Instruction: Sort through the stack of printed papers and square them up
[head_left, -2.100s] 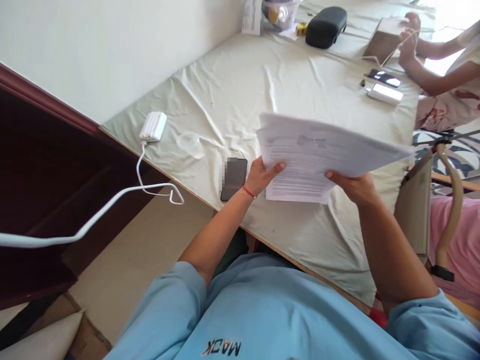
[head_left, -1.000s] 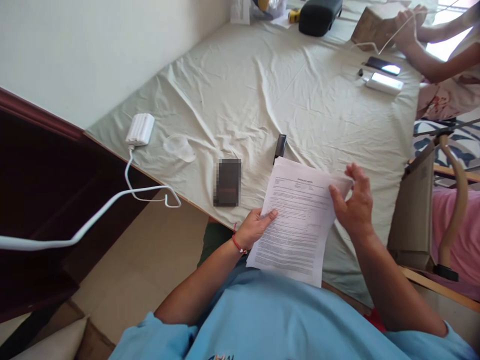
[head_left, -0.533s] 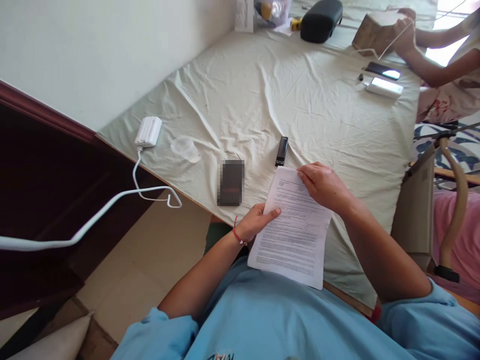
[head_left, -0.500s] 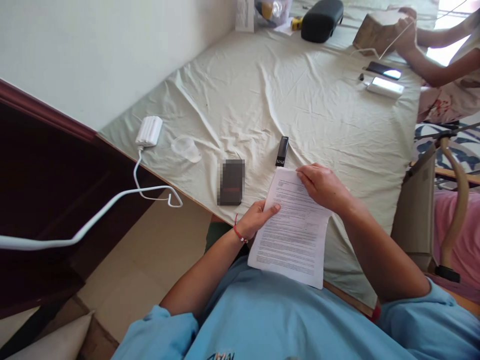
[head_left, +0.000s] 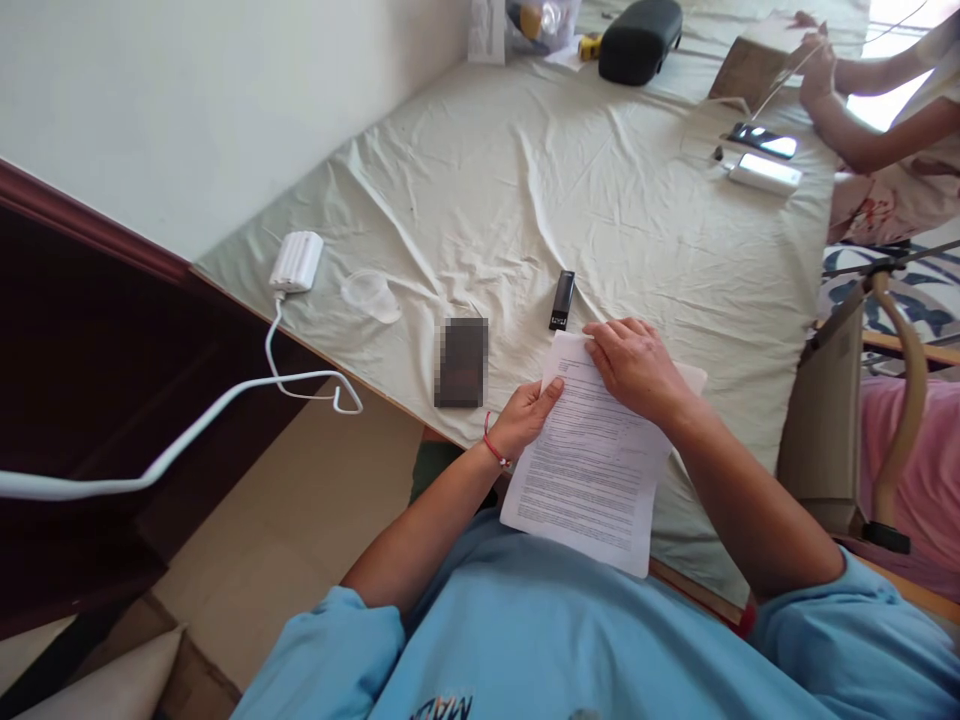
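Since a moment ago our stack of papers (head_left: 592, 470) has come down from the air and now lies flat, its near end hanging over the table edge toward our blue shirt, so we judge the sheets are being squared up and settled. Our left hand (head_left: 529, 420), a red string at the wrist, pinches the left edge of the stack with thumb on top. Our right hand (head_left: 637, 365) has slid from the right corner to the top left corner, where it presses down with fingers spread flat; one sheet peeks out from under it to the right. The paper is thin, white and densely printed

Just beyond the top edge lies a small black stapler (head_left: 562, 300), apart from the sheets. Left of it rest a dark phone (head_left: 460, 362), a clear plastic cup on its side (head_left: 370, 295) and a white charger (head_left: 296, 262) with its cord dropping off the edge. The table (head_left: 637, 210) wears a pale, wrinkled cloth. At the far end another person's hands (head_left: 817, 65) hold a brown box (head_left: 754, 68), near a black case (head_left: 640, 38)
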